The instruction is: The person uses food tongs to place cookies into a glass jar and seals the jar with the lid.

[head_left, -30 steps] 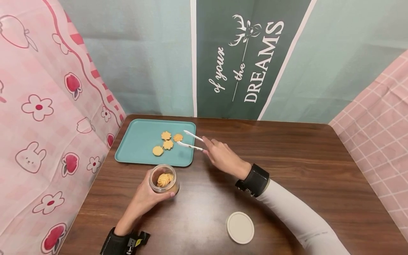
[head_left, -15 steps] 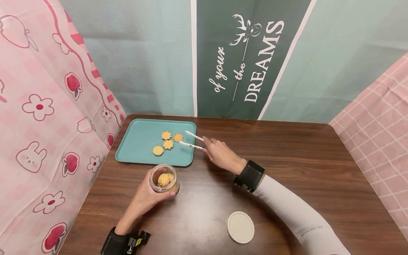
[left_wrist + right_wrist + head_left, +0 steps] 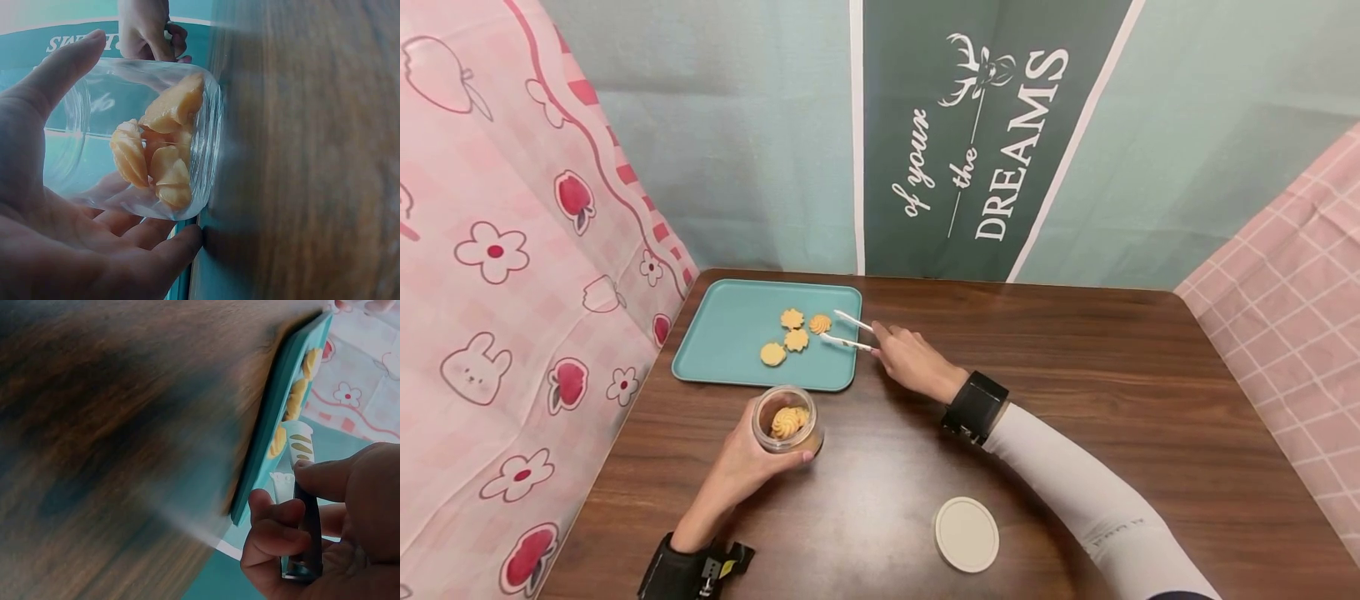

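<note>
My left hand (image 3: pixel 747 460) grips a clear jar (image 3: pixel 762 414) with its fingers round the side; several cookies (image 3: pixel 159 147) show through its wall in the left wrist view. In my right hand (image 3: pixel 916 360) is a pair of tongs (image 3: pixel 847 342), pinched between thumb and fingers, with dark handles and white tips. The tips are spread apart over the right end of a teal tray (image 3: pixel 722 333). Just left of them lies a swirled cookie (image 3: pixel 820 324), apart from the upper tip. Other cookies (image 3: pixel 796 339) lie beside it on the tray.
A round cream lid (image 3: pixel 967 535) lies on the wooden table (image 3: pixel 1150 400) near the front. Printed cloth (image 3: pixel 490 333) hangs along the left side, and a green curtain (image 3: pixel 925 233) hangs behind the table.
My right forearm has swung slightly left and the wrist has lowered, while the tong tips stay near the swirled cookie. The left hand and jar have stayed put.
</note>
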`<control>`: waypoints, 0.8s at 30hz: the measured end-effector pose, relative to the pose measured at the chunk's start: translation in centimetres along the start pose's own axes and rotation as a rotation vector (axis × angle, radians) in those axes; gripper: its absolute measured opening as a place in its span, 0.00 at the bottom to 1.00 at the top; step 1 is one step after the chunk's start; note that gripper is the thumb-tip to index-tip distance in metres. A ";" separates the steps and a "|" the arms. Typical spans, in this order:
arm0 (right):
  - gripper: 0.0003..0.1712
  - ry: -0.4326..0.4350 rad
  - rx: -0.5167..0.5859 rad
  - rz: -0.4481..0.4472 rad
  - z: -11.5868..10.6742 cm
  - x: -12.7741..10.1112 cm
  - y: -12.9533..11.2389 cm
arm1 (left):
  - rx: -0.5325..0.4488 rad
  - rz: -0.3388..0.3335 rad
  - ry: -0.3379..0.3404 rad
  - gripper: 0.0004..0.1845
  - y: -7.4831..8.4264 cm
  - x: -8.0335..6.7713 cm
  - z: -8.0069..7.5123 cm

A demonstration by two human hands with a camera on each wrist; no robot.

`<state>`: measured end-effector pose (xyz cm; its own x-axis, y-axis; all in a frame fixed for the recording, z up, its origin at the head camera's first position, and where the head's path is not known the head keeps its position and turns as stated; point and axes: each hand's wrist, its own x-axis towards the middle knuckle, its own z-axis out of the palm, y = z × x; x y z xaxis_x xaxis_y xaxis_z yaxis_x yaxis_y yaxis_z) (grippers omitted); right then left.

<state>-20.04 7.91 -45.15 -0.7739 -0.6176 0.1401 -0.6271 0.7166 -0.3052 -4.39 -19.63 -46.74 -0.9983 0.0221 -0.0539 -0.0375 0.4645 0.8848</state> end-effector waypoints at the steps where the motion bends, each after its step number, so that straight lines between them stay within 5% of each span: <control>1: 0.25 -0.008 0.002 0.005 0.1 0.1 0.0 | 0.002 -0.001 0.000 0.53 0.0 0.0 0.0; 24: 0.16 -0.067 0.046 0.003 0.7 2.2 -0.3 | 0.009 0.000 -0.001 0.54 -0.3 0.0 0.0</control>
<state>-21.50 6.10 -45.37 -0.7670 -0.6371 0.0765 -0.6192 0.7036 -0.3487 -4.39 -19.74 -47.00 -0.9983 0.0235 -0.0543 -0.0367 0.4726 0.8805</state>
